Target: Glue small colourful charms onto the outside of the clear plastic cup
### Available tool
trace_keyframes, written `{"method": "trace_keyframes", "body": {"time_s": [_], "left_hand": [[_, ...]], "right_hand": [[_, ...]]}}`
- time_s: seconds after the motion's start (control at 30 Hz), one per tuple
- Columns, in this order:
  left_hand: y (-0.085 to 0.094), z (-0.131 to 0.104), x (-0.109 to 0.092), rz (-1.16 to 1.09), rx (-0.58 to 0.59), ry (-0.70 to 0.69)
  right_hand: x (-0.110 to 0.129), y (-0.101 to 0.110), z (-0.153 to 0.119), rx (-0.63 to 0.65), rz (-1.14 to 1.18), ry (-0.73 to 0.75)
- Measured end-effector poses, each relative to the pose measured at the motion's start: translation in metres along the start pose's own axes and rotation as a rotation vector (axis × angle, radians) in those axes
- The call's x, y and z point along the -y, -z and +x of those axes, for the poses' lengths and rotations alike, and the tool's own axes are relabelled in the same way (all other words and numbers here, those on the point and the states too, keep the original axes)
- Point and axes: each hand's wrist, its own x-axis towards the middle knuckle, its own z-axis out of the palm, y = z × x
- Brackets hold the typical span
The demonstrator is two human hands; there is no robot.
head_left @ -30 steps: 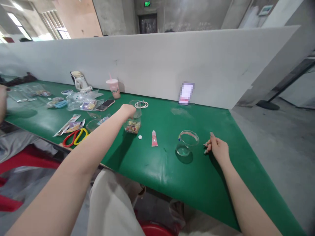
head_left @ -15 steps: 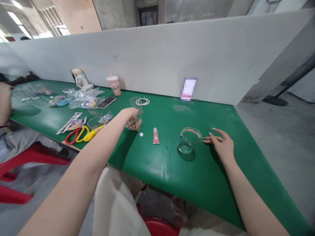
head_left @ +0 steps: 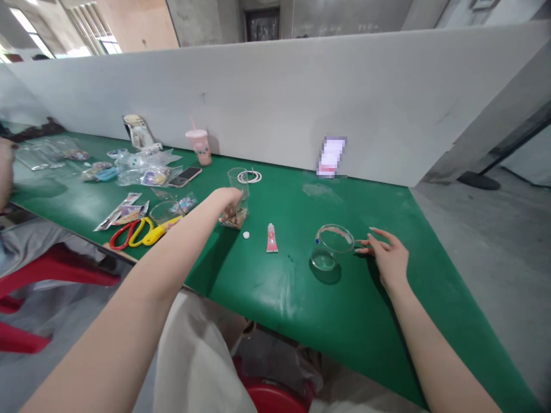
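My left hand point(head_left: 232, 199) reaches into a clear container of small colourful pieces point(head_left: 233, 219); its fingers are largely hidden there. To the right, my right hand point(head_left: 390, 252) rests on the green table with its fingers apart, fingertips beside a clear round cup point(head_left: 336, 240). That cup has a pinkish band inside its rim and a small blue spot on its left side. Between the hands lie a small pink tube point(head_left: 272, 238) and a round white cap point(head_left: 246, 235). Behind the container is a coil of white cord point(head_left: 255, 177).
Scissors with red and yellow handles point(head_left: 124, 234), a yellow tool point(head_left: 157, 233), packets point(head_left: 121, 212), plastic bags point(head_left: 144, 167), a phone point(head_left: 185, 176) and a pink cup point(head_left: 199, 147) stand or lie left. A blurred bright screen point(head_left: 331, 156) leans on the white partition point(head_left: 267, 103).
The view has shifted slightly. Both hands keep nearly the same places, the left at the container and the right beside the clear cup.
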Motion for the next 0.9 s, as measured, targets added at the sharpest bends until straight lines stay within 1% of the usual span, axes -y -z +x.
{"method": "trace_keyframes", "body": {"time_s": [0.23, 0.37, 0.6, 0.73, 0.9], "left_hand": [[-0.003, 0.007, 0.005, 0.011, -0.042, 0.006], [-0.002, 0.007, 0.005, 0.021, -0.046, 0.003], [-0.001, 0.008, 0.006, 0.055, -0.059, -0.013], [0.002, 0.003, 0.003, 0.085, -0.077, -0.017], [0.016, -0.012, -0.002, 0.121, -0.102, -0.014]], "right_hand": [[-0.004, 0.002, 0.003, 0.015, -0.064, -0.011], [-0.006, 0.003, 0.005, 0.024, -0.078, -0.019], [-0.012, 0.004, 0.009, 0.056, -0.175, 0.000], [-0.014, 0.005, 0.011, 0.059, -0.203, 0.009], [-0.011, 0.003, 0.008, 0.072, -0.226, 0.011]]}}
